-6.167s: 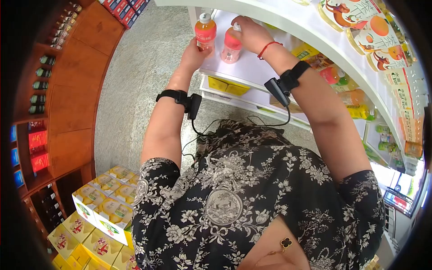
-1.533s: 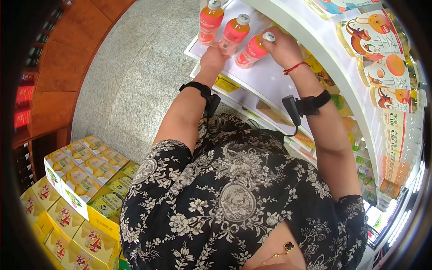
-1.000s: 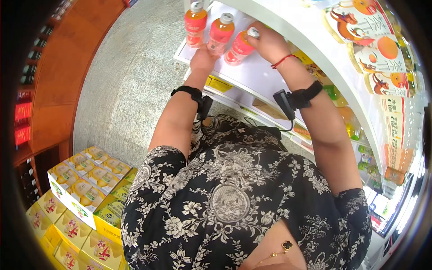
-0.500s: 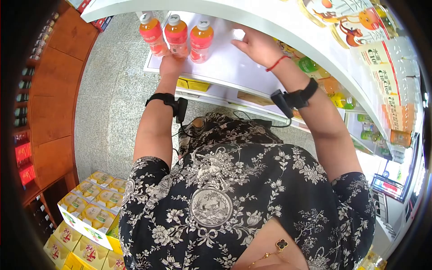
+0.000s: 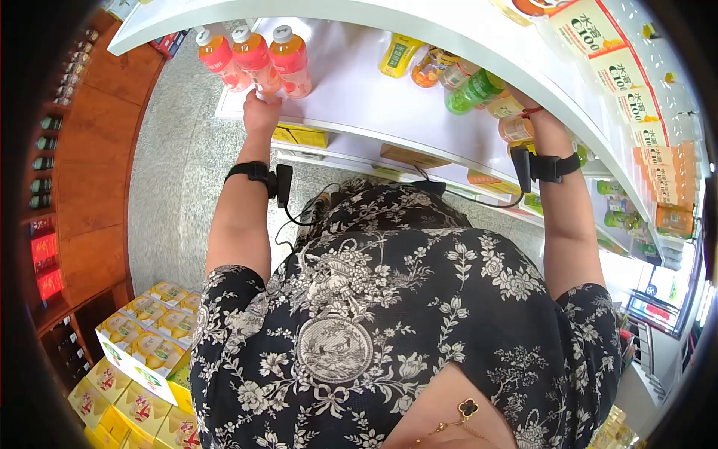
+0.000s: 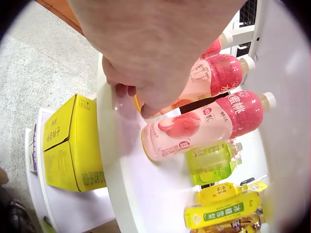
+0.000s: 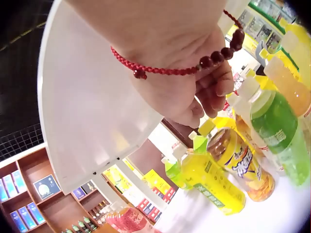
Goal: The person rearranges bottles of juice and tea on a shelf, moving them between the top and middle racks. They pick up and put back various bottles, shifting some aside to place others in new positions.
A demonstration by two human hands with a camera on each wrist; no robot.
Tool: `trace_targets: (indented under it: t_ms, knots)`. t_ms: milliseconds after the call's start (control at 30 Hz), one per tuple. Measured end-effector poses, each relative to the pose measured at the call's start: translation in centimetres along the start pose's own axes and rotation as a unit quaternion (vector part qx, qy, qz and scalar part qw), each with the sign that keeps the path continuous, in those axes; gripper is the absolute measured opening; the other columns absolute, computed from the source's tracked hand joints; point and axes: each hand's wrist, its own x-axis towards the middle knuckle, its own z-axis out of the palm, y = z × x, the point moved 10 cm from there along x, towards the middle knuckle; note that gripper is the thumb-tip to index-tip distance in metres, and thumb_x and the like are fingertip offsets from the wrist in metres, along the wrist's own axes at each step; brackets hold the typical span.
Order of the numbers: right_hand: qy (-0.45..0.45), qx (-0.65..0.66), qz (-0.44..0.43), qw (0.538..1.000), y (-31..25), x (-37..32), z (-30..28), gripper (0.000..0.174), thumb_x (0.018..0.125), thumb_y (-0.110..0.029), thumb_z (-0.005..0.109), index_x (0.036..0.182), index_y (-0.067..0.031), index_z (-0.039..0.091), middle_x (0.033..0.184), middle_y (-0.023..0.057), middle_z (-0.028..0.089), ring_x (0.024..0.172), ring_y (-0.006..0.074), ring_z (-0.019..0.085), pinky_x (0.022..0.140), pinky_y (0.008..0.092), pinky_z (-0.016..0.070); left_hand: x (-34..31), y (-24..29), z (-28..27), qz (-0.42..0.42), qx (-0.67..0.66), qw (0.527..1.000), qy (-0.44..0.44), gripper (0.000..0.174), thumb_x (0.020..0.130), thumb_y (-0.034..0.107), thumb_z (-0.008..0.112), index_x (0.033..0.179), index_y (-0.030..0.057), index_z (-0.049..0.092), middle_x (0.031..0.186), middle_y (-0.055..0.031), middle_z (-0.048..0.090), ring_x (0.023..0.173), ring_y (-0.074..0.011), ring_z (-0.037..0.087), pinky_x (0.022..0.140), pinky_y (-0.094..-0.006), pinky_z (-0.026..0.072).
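Note:
Three peach drink bottles with pink labels and white caps stand side by side on the white shelf (image 5: pixel 359 101) at upper left. My left hand (image 5: pixel 262 114) grips the base of the middle peach drink bottle (image 5: pixel 254 56); in the left wrist view its curled fingers partly cover that bottle. Just right of it stands another peach drink bottle (image 6: pixel 204 126). My right hand (image 7: pixel 170 92), with a red bracelet, is over by the mixed bottles, its fingers loosely bent and nothing visible in them. Below it are a green bottle (image 7: pixel 277 131), an iced tea bottle (image 7: pixel 243 162) and a yellow bottle (image 7: pixel 214 182).
A curved upper shelf (image 5: pixel 314 19) overhangs the bottles and partly hides the right hand. Yellow cartons (image 5: pixel 299 136) sit on the level below. Stacked gift boxes (image 5: pixel 153 329) stand on the floor at left, near a wooden cabinet (image 5: pixel 93 202).
The right hand let go of the third peach drink bottle, now upright beside the other two, and moved right to the mixed bottles. My left hand stays at the middle bottle.

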Motion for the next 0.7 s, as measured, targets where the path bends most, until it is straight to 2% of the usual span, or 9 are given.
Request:
trace_targets:
  t_ms: [233,267,367,400,500,533,600,667,700]
  knots:
    - [0.034,0.019,-0.024,0.999,0.0,-4.7,-3.3,0.036,0.081,-0.031,0.069,0.108,-0.0078,0.066,0.099,0.0117,0.068,0.087,0.0240,0.065,0.079,0.0356,0.0511,-3.9,1.6,-1.0,-0.004,-0.004,1.000,-0.008,0.072,0.071,0.030,0.075,0.129,-0.0022,0.048,0.106,-0.0184,0.063,0.098,-0.0310,0.062,0.086,-0.0386,0.0491]
    - [0.036,0.022,-0.029,0.999,1.7,4.0,-0.3,0.036,0.081,-0.031,0.069,0.108,-0.0078,0.066,0.099,0.0117,0.068,0.087,0.0241,0.065,0.079,0.0357,0.0511,-4.6,1.9,-1.1,0.003,0.000,1.000,-0.007,0.070,0.072,0.030,0.075,0.129,-0.0018,0.049,0.105,-0.0175,0.063,0.098,-0.0304,0.062,0.086,-0.0380,0.0490]
    - [0.044,0.029,-0.041,0.998,2.1,-5.9,-3.6,0.036,0.081,-0.031,0.069,0.108,-0.0079,0.066,0.100,0.0117,0.068,0.087,0.0242,0.065,0.079,0.0358,0.0511,-6.1,2.6,-1.1,0.001,-0.008,1.000,-0.022,0.071,0.072,0.031,0.074,0.130,-0.0019,0.048,0.106,-0.0171,0.063,0.098,-0.0300,0.062,0.086,-0.0377,0.0491]
    - [0.047,0.030,-0.045,0.997,8.7,2.7,4.5,0.036,0.081,-0.031,0.069,0.108,-0.0079,0.066,0.100,0.0117,0.068,0.087,0.0242,0.065,0.079,0.0358,0.0511,-6.4,2.6,-1.0,-0.002,-0.008,1.000,-0.020,0.071,0.072,0.031,0.074,0.130,-0.0019,0.048,0.106,-0.0171,0.063,0.098,-0.0300,0.062,0.086,-0.0377,0.0491]
    - [0.054,0.033,-0.052,0.997,10.2,2.4,5.1,0.036,0.081,-0.031,0.069,0.108,-0.0079,0.066,0.100,0.0118,0.068,0.088,0.0243,0.065,0.079,0.0359,0.0511,-7.4,2.8,-0.1,0.006,-0.024,0.999,-0.031,0.073,0.072,0.032,0.075,0.130,-0.0021,0.048,0.106,-0.0174,0.063,0.098,-0.0295,0.062,0.086,-0.0374,0.0489]
    - [0.057,0.033,-0.054,0.996,4.2,-7.4,-3.9,0.036,0.081,-0.031,0.069,0.108,-0.0079,0.066,0.100,0.0118,0.068,0.088,0.0244,0.065,0.079,0.0360,0.0511,-7.8,3.1,0.2,0.011,-0.025,0.999,-0.040,0.073,0.072,0.033,0.075,0.131,-0.0021,0.047,0.106,-0.0176,0.063,0.098,-0.0294,0.062,0.086,-0.0371,0.0489]
    - [0.063,0.034,-0.058,0.996,4.4,-7.7,-3.8,0.036,0.080,-0.031,0.069,0.108,-0.0079,0.066,0.100,0.0118,0.068,0.088,0.0244,0.065,0.080,0.0360,0.0511,-8.6,3.6,0.7,0.015,-0.025,0.998,-0.047,0.074,0.072,0.034,0.075,0.131,-0.0022,0.047,0.106,-0.0177,0.063,0.098,-0.0293,0.062,0.086,-0.0368,0.0489]
    - [0.070,0.034,-0.060,0.995,11.5,2.5,5.9,0.036,0.080,-0.031,0.069,0.108,-0.0080,0.066,0.100,0.0118,0.068,0.088,0.0245,0.064,0.080,0.0361,0.0510,-9.2,4.2,1.4,0.020,-0.032,0.997,-0.064,0.075,0.073,0.036,0.075,0.131,-0.0018,0.047,0.106,-0.0175,0.064,0.098,-0.0292,0.062,0.087,-0.0366,0.0487]
    - [0.072,0.034,-0.061,0.995,4.2,-8.5,-4.0,0.036,0.080,-0.031,0.069,0.108,-0.0080,0.066,0.100,0.0118,0.068,0.088,0.0246,0.064,0.080,0.0362,0.0510,-9.5,4.4,1.6,0.019,-0.033,0.997,-0.063,0.075,0.073,0.036,0.075,0.131,-0.0018,0.047,0.106,-0.0175,0.064,0.098,-0.0292,0.062,0.087,-0.0366,0.0487]
